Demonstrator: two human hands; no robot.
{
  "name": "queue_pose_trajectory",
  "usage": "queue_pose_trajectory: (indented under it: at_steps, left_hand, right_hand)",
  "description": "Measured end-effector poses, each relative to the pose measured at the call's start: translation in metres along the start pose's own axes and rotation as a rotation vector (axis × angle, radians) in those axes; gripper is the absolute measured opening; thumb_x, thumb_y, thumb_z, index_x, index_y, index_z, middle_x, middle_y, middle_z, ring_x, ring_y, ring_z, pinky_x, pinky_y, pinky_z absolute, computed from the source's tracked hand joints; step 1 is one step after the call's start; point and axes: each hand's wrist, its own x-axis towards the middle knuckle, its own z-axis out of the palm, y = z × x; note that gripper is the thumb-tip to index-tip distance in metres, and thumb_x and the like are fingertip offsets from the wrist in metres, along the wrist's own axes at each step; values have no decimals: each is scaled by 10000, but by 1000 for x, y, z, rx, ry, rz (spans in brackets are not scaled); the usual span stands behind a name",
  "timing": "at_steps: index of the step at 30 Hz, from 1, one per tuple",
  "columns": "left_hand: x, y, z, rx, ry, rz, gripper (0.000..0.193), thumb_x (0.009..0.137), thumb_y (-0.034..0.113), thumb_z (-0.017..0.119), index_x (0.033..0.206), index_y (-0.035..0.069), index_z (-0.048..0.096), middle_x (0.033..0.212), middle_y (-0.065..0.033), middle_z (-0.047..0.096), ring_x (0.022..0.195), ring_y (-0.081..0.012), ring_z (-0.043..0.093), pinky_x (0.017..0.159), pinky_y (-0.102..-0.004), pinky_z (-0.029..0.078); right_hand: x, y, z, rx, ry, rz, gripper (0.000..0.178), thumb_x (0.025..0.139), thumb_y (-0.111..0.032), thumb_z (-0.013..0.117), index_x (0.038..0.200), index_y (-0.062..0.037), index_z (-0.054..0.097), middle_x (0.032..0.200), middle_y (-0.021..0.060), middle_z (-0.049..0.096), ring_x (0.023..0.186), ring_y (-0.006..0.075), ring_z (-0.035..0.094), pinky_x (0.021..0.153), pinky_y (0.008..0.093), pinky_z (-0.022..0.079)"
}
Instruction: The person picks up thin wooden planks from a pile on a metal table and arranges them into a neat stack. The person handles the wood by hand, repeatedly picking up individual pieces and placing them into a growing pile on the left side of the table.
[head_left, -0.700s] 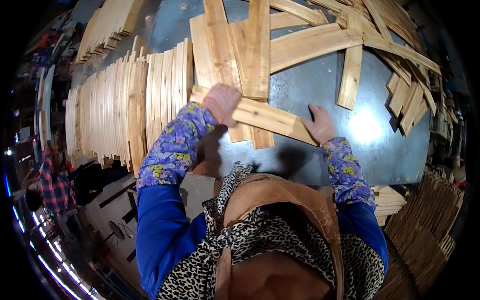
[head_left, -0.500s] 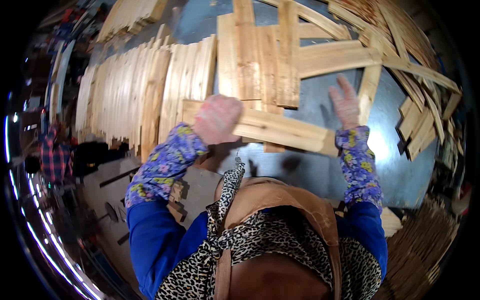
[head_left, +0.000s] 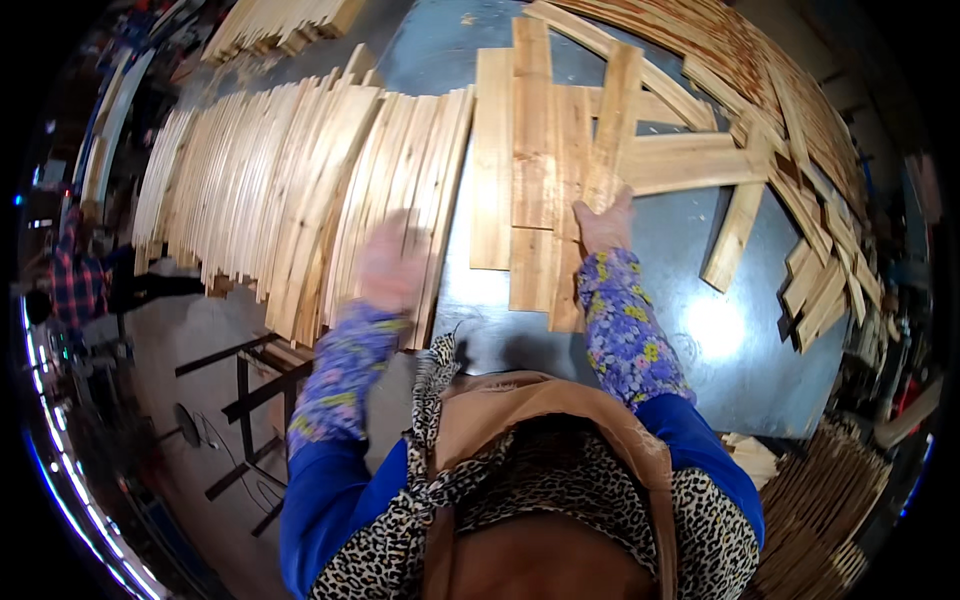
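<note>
My right hand has its thumb and fingers around the near end of a wooden slat, which tilts over the other boards. Left of it, several light wooden boards lie side by side and partly overlapping on the blue-grey metal table. My left hand, smeared by motion, is over the right part of a long row of upright, close-set slats. Its fingers cannot be made out clearly. A slat stands at the right end of that row, near my left hand.
Loose boards lie crisscross at the right, beside a short stack and a long pile along the far edge. Another bundle is at the far left. A black metal frame stands below the row. A person in plaid is at left.
The board my left hand held crosswise is now out of that hand, which has moved left over the row. My right hand has moved left onto a slat, now tilted. The view has shifted.
</note>
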Motion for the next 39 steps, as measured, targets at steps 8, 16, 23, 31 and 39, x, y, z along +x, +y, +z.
queue_pose_trajectory:
  at_steps: [8,16,23,31,39]
  left_hand:
    - [81,131,164,308,-389,-111,1212,817,699,771,1685,-10,309,1687,-296,366,1542,-501,341,1275,-617,207]
    - [34,65,135,-7,-171,-325,978,828,291,822,1631,-24,360,1542,-297,505,1481,-459,462,1248,-522,404]
    - [-5,94,118,38,-410,-355,1063,772,371,884,1605,-41,369,1510,-351,518,1396,-497,527,1174,-496,470]
    - [39,71,149,-595,-522,-766,761,836,301,868,1396,-123,576,1236,-249,725,1103,-346,727,993,-425,578]
    - [-5,87,48,-329,-459,-718,807,934,357,757,1550,-78,470,1376,-372,623,1284,-425,655,1166,-505,474]
  right_hand:
    - [26,42,-7,196,-95,-6,1003,854,-415,887,1602,58,415,1429,294,675,1328,407,662,1141,425,496]
    - [-36,36,-40,606,-381,77,511,954,-276,757,1363,25,701,1267,213,762,1129,323,726,1012,427,548]
    - [-127,21,-18,-65,-188,-189,682,859,-297,839,1467,-74,626,1290,236,699,1274,410,654,1103,463,507]
    - [-61,52,-43,780,-330,308,683,917,-174,822,1483,78,536,1302,214,731,1092,353,757,930,444,633]
    - [-113,-21,-69,464,-472,127,577,933,-242,794,1402,50,628,1147,208,784,1002,296,773,877,396,634]
